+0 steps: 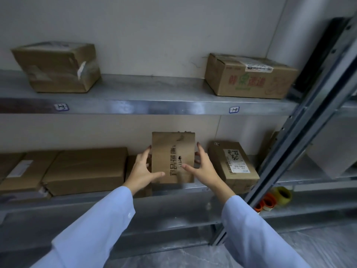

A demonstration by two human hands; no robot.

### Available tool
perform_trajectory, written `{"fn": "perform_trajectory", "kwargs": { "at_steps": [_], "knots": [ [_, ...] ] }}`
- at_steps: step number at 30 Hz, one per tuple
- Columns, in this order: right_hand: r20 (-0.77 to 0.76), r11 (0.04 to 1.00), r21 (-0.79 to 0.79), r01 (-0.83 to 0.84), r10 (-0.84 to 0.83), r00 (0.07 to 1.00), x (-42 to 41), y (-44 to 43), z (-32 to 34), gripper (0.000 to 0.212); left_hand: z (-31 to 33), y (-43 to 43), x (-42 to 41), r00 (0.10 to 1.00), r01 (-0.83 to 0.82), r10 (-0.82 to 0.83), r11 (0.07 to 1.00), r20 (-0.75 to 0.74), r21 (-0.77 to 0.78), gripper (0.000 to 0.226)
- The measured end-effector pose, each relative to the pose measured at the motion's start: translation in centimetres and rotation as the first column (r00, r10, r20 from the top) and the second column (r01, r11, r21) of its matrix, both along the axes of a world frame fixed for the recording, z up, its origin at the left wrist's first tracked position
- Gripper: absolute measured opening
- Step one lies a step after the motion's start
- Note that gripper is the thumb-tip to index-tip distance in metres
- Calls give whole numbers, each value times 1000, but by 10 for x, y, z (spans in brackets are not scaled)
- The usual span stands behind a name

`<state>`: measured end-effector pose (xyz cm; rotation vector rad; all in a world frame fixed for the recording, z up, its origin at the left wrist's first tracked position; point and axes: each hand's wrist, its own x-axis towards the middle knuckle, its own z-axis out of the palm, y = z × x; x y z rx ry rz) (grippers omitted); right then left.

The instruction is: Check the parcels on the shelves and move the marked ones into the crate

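My left hand point(144, 171) and right hand point(203, 168) grip the upright parcel point(170, 149) by its sides, thumbs on front; best rotate slowly, check every face for a mark.

You're wearing a pale blue long-sleeved top. The left sleeve point(92, 229) and right sleeve point(255, 235) are the same smooth, shirt-like cloth, loose on the arm with soft folds. Each ends in a plain band at the wrist, and your left cuff point(123, 198) carries a small button point(129, 215) in the same pale tone. Beyond the cloth your left hand point(142, 171) and right hand point(202, 169) are bare — wrists too.
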<state>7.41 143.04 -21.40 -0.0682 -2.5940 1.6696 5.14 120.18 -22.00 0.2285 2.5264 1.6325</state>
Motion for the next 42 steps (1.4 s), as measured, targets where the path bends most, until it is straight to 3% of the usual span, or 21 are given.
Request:
{"fn": "perform_trajectory", "kwargs": {
  "at_steps": [8,14,18,22,24,27,30,34,37,42],
  "knots": [
    [-39,1000,-22,-9,8,999,14,2,15,87,18,-1,10,999,30,-31,992,5,124,93],
    [-7,993,-110,-34,34,999,21,7,19,89,19,-9,13,998,48,-55,971,24,234,76],
    [1,992,-122,-40,41,999,23,3,23,94,21,-14,14,996,61,-77,957,44,282,100],
    [13,994,-92,-62,63,998,25,-2,23,112,21,-18,14,995,61,-81,959,61,275,122],
    [11,995,-90,-53,54,998,25,-4,22,97,19,-20,14,996,58,-75,964,57,259,126],
    [12,995,-86,-57,59,998,26,-5,22,86,17,-19,17,998,58,-65,976,25,209,106],
    [1,994,-97,-59,59,998,28,-3,22,91,13,-18,20,998,52,-57,958,12,282,87],
    [0,993,-98,-62,63,998,32,-2,22,81,10,-18,23,999,46,-41,947,-23,318,69],
    [-15,993,-108,-56,55,998,34,-3,22,81,8,-19,22,999,33,-21,952,-41,303,69],
    [-24,994,-84,-64,62,998,38,-5,23,105,13,-15,27,994,24,7,961,-111,275,89]
  ]
}}
